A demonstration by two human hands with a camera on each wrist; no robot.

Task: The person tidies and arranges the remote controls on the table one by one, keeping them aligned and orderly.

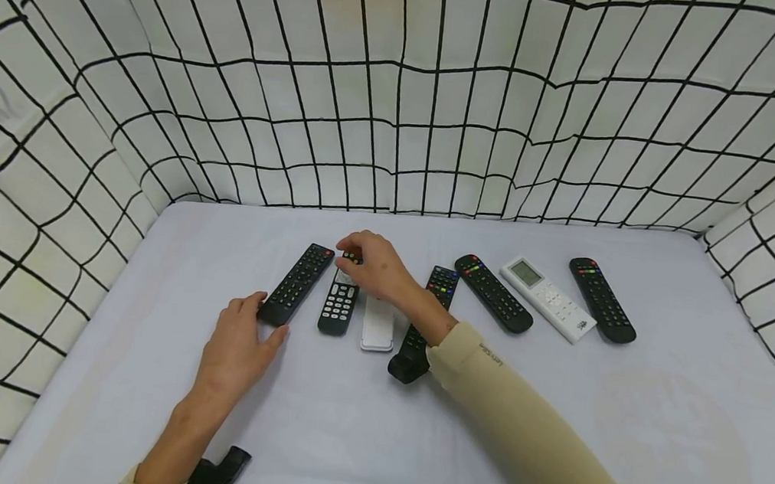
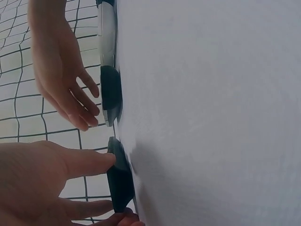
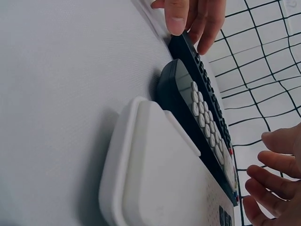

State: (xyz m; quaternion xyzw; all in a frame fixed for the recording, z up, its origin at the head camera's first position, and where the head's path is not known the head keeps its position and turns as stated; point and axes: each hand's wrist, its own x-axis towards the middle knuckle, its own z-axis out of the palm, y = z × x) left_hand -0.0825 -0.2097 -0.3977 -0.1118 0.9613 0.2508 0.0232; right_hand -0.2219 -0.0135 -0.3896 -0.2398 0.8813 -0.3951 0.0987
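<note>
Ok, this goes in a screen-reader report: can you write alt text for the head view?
A person's left hand touches the near end of a black remote while the right hand rests on the far end of the black remote with white keys beside it. Five more remotes lie in a row on the pale table.

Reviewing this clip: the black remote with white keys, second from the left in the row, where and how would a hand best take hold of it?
Probably across its long side edges near the middle, coming from above. The black remote with white keys lies flat, keys up, with the leftmost black remote and small white remote close alongside, so fingertips must slip into narrow gaps. The right hand already covers its far end.
</note>
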